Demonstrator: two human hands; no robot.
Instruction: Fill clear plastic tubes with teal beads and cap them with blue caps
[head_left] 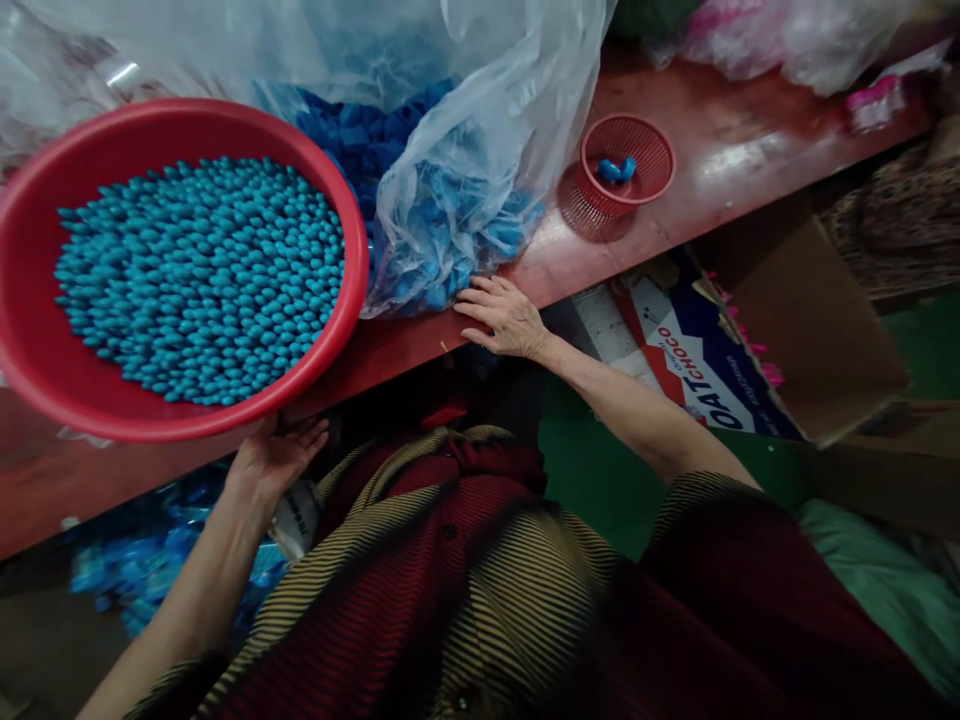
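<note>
My right hand (504, 315) lies at the table's front edge with fingers stretched out, the fingertips against a clear plastic bag (517, 120) of blue plastic pieces (435, 240). Below the rim of a big red basin (358, 270), my left hand (281, 458) is turned palm up with its fingers apart; nothing shows in it. Part of that hand is hidden under the rim. Many small teal bead-like pieces (202, 280) fill the basin, which juts a little over the table edge.
A small red mesh basket (660, 165) holding a few blue pieces stands on the red table (739, 150). Right of me is an open cardboard box (817, 310) with printed sides. Blue pieces (142, 560) lie below the table at left. Pink items in plastic (795, 35) sit at the back right.
</note>
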